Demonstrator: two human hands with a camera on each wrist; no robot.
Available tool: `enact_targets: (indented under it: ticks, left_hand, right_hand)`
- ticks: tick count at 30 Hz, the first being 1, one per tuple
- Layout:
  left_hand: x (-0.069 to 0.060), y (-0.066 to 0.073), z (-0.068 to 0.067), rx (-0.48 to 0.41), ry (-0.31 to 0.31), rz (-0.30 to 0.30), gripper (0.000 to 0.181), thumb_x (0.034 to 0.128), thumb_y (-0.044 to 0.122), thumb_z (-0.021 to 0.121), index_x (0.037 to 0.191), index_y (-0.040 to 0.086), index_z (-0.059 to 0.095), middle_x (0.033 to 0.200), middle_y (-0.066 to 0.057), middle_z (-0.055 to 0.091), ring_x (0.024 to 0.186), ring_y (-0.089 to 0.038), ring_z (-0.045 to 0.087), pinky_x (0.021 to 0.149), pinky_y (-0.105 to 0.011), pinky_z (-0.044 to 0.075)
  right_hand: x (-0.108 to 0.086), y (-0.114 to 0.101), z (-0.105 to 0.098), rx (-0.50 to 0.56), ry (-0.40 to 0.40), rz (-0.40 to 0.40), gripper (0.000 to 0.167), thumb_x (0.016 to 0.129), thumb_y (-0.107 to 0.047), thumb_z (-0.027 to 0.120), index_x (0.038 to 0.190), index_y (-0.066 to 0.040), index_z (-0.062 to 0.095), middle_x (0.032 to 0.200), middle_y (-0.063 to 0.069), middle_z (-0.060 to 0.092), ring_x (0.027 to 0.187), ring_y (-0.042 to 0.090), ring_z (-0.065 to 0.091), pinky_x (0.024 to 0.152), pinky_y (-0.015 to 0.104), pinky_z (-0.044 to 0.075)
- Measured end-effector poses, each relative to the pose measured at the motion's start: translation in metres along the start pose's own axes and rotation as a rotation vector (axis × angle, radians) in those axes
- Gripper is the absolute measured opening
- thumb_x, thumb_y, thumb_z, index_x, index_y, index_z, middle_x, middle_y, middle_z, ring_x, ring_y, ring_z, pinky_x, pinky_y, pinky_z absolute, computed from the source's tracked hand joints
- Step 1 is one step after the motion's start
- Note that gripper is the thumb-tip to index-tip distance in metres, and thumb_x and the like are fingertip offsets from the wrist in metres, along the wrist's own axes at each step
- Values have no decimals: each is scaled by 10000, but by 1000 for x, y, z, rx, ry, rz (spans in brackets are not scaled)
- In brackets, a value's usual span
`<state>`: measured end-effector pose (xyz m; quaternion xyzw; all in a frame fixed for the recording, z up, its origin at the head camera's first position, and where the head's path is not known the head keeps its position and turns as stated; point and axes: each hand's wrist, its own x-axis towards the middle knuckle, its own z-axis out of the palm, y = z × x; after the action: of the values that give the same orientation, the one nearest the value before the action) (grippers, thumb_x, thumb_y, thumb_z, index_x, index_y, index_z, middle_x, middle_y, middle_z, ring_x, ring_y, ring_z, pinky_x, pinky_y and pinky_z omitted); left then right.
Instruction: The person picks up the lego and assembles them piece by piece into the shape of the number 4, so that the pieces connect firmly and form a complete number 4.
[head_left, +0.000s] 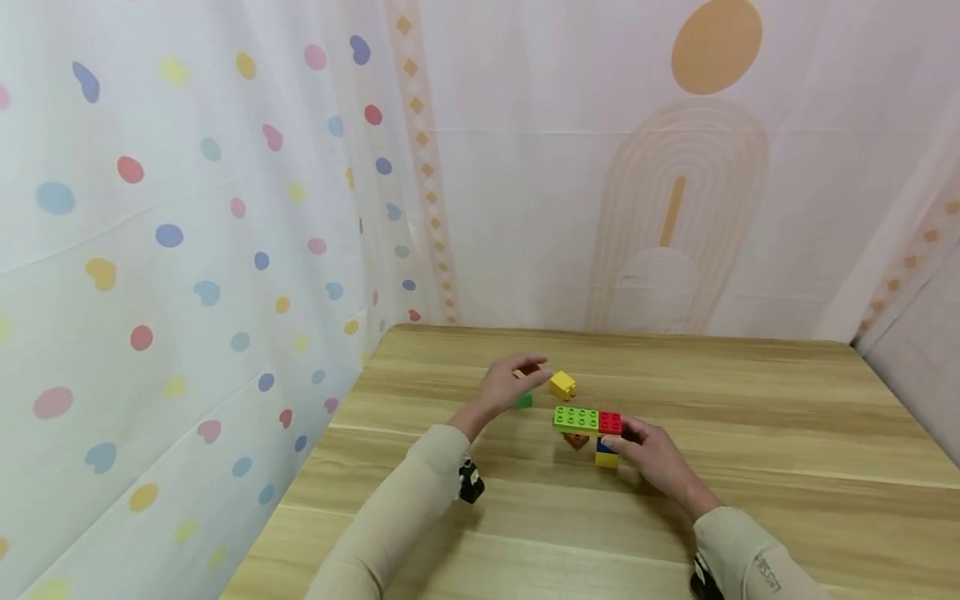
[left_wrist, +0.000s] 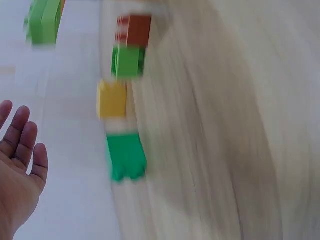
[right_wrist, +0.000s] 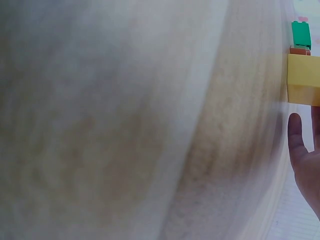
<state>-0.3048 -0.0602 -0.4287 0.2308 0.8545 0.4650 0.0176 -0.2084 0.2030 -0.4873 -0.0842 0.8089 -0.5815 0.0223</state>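
Note:
My right hand (head_left: 660, 460) holds the right end of a brick build, thumb in front and fingers behind. At that end a red brick (head_left: 611, 422) sits above blue and yellow bricks (head_left: 607, 459); a lime-green brick (head_left: 576, 418) extends left from the red one. In the right wrist view, the thumb lies beside a yellow brick (right_wrist: 303, 80). My left hand (head_left: 510, 385) is above the table, fingers extended and holding nothing, near a green brick (head_left: 523, 401) and a yellow brick (head_left: 563, 385). The left wrist view shows its relaxed fingers (left_wrist: 25, 140).
A brown brick (head_left: 576, 441) lies below the lime-green one. In the left wrist view, another light green brick (left_wrist: 128, 62) is beside the brown brick (left_wrist: 139, 30). Patterned curtains (head_left: 517, 208) hang behind and left of the wooden table (head_left: 570, 533).

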Motion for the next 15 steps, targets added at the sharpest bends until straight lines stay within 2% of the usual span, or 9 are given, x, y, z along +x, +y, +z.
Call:
enact_targets:
  ticks: [3,6,10,15]
  left_hand:
    - [-1,-15,-14,-20,61,-63,469,948,411,668,1335,148,626,1130,-11,639,1050,-183,561,871,-386,487]
    - [-1,-32,-23,-40,88,-125,503,926,388,703,1355,141,611,1201,-84,622,1097,-220,534,910,-425,468]
    - [-4,-52,-28,-41,67,-193,584,905,364,731,1393,88,566,1285,-153,573,1141,-264,492,932,-459,437]
    - [-7,-66,-31,-1,7,-244,630,895,357,744,1409,61,533,1291,-127,558,1152,-277,490,947,-456,436]
  right_hand:
    - [1,-1,0,-4,-5,5,432,948,-306,688,1298,-60,633,1202,118,661,1023,198,590,843,275,488]
    - [1,0,-1,-6,-3,8,420,949,-291,688,1296,-61,635,1199,119,663,1023,200,592,843,276,489]
    - [2,0,-1,-11,2,13,409,953,-282,684,1296,-64,635,1199,115,662,1023,204,587,850,283,486]
    - [1,0,-2,-21,5,18,425,960,-296,673,1313,-64,624,1216,115,654,1034,210,579,865,304,481]
